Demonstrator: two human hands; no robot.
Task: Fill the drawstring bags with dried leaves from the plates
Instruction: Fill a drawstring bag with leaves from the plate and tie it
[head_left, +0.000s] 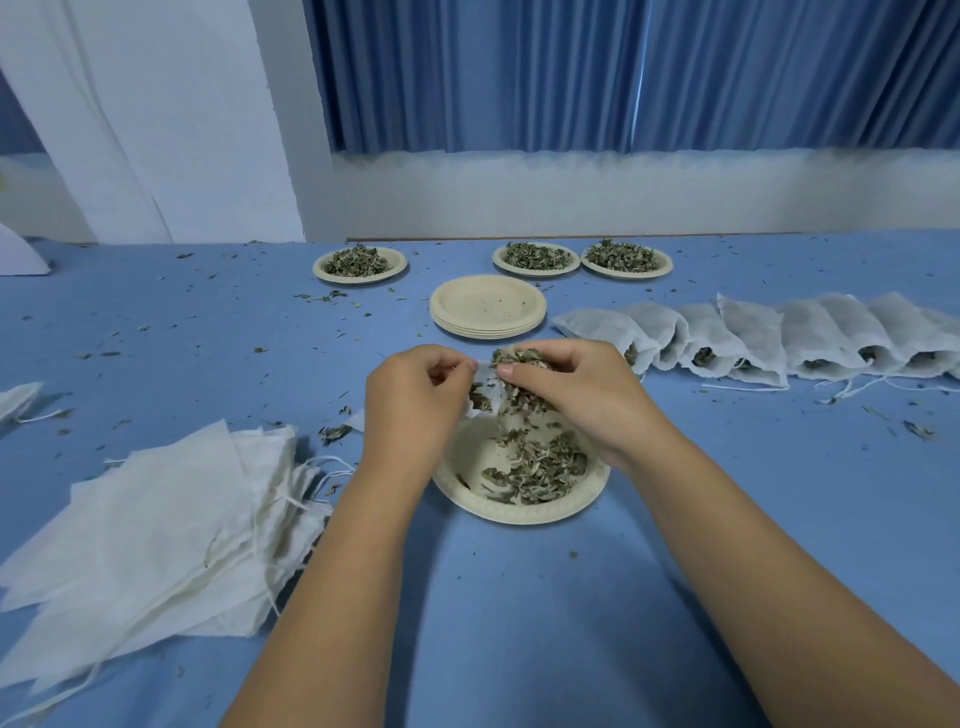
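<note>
Nearest, on my left: pile of flat empty drawstring bags (145, 525) on the blue table (519, 613), cords trailing.

Straight ahead: working plate (519, 517), roughly half covered in dried leaves (540, 462).

Above it, my left hand (410, 395) pinches the mouth of 1 open bag (483, 370), mostly hidden between my hands. My right hand (587, 395) curls round a clump of leaves (519, 374) at that mouth. Bits drop back to the plate.

Handling: leaves are light, brittle and loose, so they scatter easily. Take small loose handfuls, no crushing. The bag cloth is thin and limp and won't stand open, so hold it by the rim near the cord.

Beyond: stack of empty plates (488, 312). To its right, a row of filled bags (753, 332) lying overlapped.

Farthest: 3 full plates (358, 265) along the table's back edge.
</note>
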